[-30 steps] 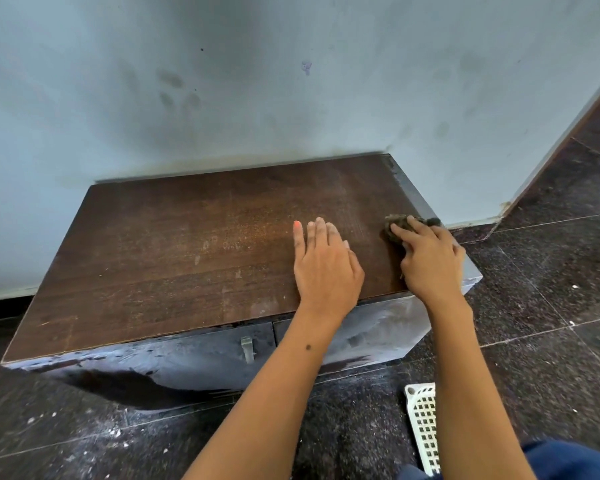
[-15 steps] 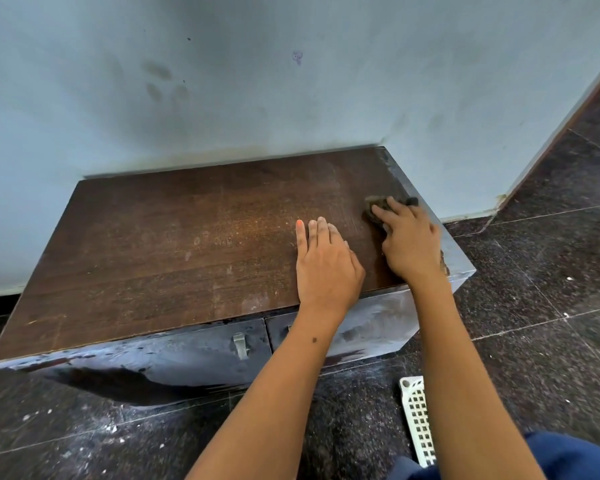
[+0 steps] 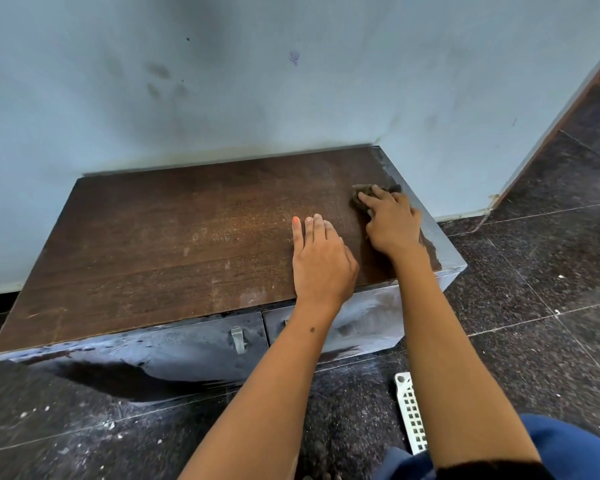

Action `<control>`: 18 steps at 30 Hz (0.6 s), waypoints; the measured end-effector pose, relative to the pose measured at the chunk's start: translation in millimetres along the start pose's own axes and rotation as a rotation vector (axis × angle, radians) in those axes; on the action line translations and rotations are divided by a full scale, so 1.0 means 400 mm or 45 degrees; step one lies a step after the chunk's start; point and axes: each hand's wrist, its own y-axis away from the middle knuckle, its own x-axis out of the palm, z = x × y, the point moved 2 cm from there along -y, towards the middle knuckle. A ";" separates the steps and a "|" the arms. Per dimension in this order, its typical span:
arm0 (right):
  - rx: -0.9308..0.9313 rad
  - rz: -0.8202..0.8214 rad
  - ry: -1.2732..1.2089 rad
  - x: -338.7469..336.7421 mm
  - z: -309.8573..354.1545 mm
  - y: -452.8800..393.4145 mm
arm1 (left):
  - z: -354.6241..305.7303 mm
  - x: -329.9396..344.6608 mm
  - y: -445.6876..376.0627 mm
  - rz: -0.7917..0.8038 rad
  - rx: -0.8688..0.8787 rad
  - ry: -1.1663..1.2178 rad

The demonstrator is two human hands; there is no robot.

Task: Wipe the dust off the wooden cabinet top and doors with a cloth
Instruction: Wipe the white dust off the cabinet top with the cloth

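Brown wood forms the cabinet top (image 3: 174,244), a low flat panel set against a pale blue wall (image 3: 257,98); a film of dust and pale smears shows across its middle. The left hand (image 3: 321,263) lies flat on the top near the front edge, palm down, fingers straight and close together, holding nothing. The right hand (image 3: 390,223) rests toward the far right of the top, its fingers spread and pressing down on a dark cloth (image 3: 361,194) — the cloth lies bunched under the fingertips, close to the right edge of the panel. Whether the thumb curls under the cloth cannot be told.

Below the top, two cabinet doors (image 3: 187,344) face forward, their surfaces grey-blue and streaked; a small metal handle (image 3: 238,339) sits near the seam between them. The right door is partly hidden by the left forearm.

Dark speckled floor tiles (image 3: 534,306) surround the cabinet, with white flecks scattered on them. A white perforated basket (image 3: 409,410) stands on the floor just beside the right forearm — only one edge shows. Blue clothing (image 3: 568,441) occupies the lower right corner.
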 end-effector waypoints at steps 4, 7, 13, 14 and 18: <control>-0.009 -0.134 -0.002 0.008 -0.017 0.162 | 0.000 0.004 -0.002 -0.003 0.013 -0.009; -0.003 -0.187 0.016 0.020 -0.022 0.249 | 0.003 0.007 -0.005 -0.002 0.015 -0.017; 0.019 -0.049 -0.011 0.005 0.023 0.110 | 0.000 0.003 -0.004 0.004 0.002 -0.026; 0.011 -0.035 0.005 0.004 0.031 0.098 | 0.000 0.003 -0.004 0.002 0.001 -0.032; -0.031 -0.084 0.077 0.005 0.019 0.156 | 0.002 0.004 -0.003 -0.002 0.000 -0.037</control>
